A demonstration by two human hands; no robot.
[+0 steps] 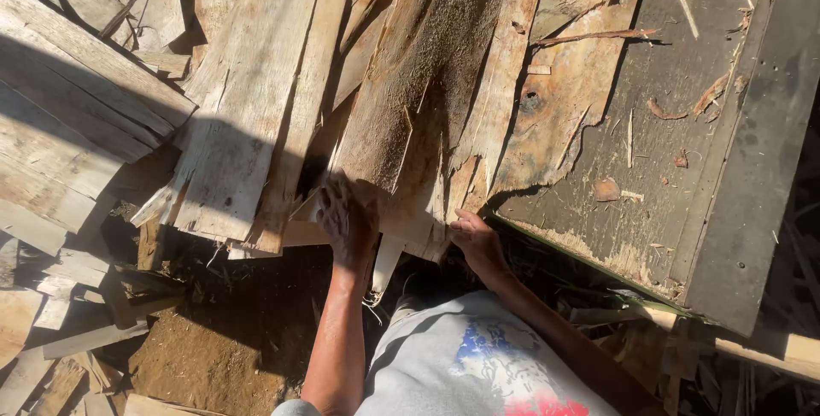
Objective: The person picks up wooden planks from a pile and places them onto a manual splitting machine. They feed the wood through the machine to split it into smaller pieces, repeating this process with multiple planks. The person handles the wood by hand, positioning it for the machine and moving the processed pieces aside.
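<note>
Rough, splintery bark-faced slab [418, 100] lying in the scrap wood pile [102, 125]; left hand [346, 219] fingers grip its near end, right hand [477, 241] fingers pinch the edge.

Pale, sun-bleached wood against dark weathered boards

The split planks [248, 117] are pale tan and grey-white with fine lengthwise grain; the bark-faced slab [427, 74] is rough brown speckled with lighter sawdust. The flat board [683, 125] is dark grey-brown, flecked with reddish chips and edged with a thin green line. The ground [222, 348] is orange-brown soil. The shirt [478, 365] is light grey with a blue, white and red print.
</note>
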